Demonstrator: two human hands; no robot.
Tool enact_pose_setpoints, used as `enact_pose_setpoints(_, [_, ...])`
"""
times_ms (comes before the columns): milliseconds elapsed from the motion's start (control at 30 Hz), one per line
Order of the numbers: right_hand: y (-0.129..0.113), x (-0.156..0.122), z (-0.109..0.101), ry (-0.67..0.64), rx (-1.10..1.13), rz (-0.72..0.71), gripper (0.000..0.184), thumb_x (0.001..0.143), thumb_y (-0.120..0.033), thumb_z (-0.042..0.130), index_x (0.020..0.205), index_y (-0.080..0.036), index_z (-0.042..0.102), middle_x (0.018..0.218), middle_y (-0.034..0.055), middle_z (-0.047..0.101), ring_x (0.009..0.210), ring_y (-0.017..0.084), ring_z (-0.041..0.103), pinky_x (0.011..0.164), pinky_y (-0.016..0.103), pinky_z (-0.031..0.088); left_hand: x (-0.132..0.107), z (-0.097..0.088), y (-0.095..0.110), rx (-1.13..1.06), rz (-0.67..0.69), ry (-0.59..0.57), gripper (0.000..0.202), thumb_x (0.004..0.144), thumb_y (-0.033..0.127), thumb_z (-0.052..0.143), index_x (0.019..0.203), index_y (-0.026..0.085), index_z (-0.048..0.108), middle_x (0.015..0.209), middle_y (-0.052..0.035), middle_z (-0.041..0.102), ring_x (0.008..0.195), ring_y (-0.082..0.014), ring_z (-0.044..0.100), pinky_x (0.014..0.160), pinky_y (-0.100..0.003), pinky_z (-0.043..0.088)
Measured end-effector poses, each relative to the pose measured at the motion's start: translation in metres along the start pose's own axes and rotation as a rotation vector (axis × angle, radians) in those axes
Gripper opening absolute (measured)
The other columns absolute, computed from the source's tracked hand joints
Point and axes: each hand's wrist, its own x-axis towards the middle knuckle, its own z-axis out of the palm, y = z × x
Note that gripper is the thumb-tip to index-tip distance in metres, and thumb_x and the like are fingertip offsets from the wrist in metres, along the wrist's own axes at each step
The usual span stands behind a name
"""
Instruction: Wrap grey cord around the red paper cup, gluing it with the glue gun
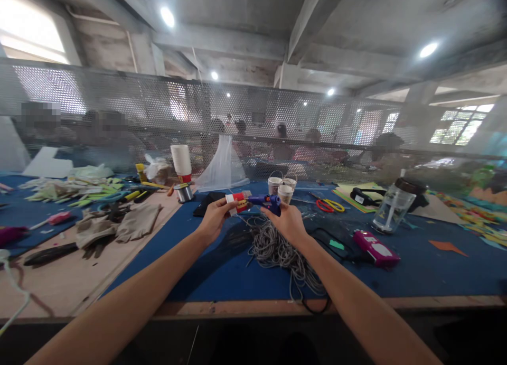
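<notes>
My left hand (213, 221) grips a small paper cup (239, 196), white with a red and yellow print, tipped on its side. A blue glue gun (273, 200) is in my right hand (291, 225), its nozzle pointing left at the cup; whether it touches the cup I cannot tell. Below both hands lies a tangled heap of grey cord (273, 243) on the blue table mat (190, 280). Just beyond the glue gun stand several small cups (285, 192), with thin loop handles on some.
On the left are a stack of paper cups (181, 160), a wire spool (184, 193) and cloth gloves (138, 221). To the right lie scissors (330, 205), a magenta device (375, 249) and a clear bottle (392, 209). A mesh screen (253, 109) closes the back, with people beyond.
</notes>
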Motion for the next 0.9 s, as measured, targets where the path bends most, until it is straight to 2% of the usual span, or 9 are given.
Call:
enact_pose_setpoints(633, [-0.0011,0.0003,-0.003,-0.024,-0.037,-0.005,0.047,0.092,-0.062,0.056,0.109,-0.023,0.075,0.083,0.0096,0.077,0.081,0.029,0.073,0.067,0.031,0.048,0.0011,-0.0012,-0.0022,-0.013,-0.001,-0.006,0.03,0.066,0.026,0.085,0.092,0.011,0.08,0.092,-0.0116,0.079,0.078,-0.0195,0.071,0.076,-0.03,0.054])
enact_pose_setpoints(900, [-0.0003,0.0,-0.0016,-0.018,-0.042,0.0,0.047,0.092,-0.063,0.056,0.11,-0.023,0.075,0.084,0.0096,0.077,0.081,0.027,0.073,0.069,0.03,0.048,-0.0008,0.0013,0.0004,0.002,0.007,-0.002,0.031,0.064,0.028,0.086,0.09,0.012,0.079,0.091,-0.012,0.079,0.081,-0.0225,0.071,0.077,-0.033,0.055])
